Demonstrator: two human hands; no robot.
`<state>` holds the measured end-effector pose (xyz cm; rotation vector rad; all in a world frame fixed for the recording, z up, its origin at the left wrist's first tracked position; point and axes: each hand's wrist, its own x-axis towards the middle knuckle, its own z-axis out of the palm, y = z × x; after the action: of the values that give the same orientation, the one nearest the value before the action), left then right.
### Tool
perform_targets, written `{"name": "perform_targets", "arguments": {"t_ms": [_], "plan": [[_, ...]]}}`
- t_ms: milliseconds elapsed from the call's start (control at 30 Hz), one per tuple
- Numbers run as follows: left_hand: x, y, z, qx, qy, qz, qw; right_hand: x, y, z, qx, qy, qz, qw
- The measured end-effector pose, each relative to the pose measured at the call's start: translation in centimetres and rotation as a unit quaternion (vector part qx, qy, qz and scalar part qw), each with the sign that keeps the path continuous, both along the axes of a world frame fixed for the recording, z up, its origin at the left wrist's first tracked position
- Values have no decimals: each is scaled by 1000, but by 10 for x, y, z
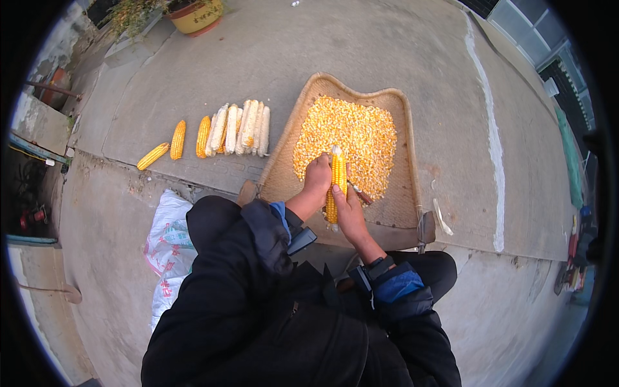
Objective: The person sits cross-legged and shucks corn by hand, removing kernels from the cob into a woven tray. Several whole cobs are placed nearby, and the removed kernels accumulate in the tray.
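Observation:
An ear of yellow corn stands lengthwise between my two hands over the woven winnowing basket. My left hand is closed against its left side. My right hand grips its lower half, thumb lying along the kernels. Pale cob shows at the ear's far tip; most of the visible rows are full. Beyond my hands a broad heap of loose corn kernels covers the middle of the basket. A tool with a reddish-brown handle lies at the heap's near edge, partly hidden by my right hand.
Left of the basket, several mostly stripped corncobs lie side by side on the concrete ground. Further left are unshelled ears. A white woven sack rests by my left knee. A dry husk piece lies at right.

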<state>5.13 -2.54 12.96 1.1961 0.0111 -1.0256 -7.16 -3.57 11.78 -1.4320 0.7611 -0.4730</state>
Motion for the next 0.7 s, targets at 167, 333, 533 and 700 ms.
{"name": "perform_targets", "arguments": {"t_ms": [167,333,533,700], "plan": [[1,-3,9,0,112,48,993,-2,-8,4,189,-34,-19,981],[0,-3,4,-25,100,6,995,-1,-12,8,244,-49,-23,968],[1,-5,-12,-10,71,9,997,-1,-13,7,287,-55,-29,956],[4,-6,-18,-41,68,-9,997,-2,-16,8,323,-61,-36,944]]}}
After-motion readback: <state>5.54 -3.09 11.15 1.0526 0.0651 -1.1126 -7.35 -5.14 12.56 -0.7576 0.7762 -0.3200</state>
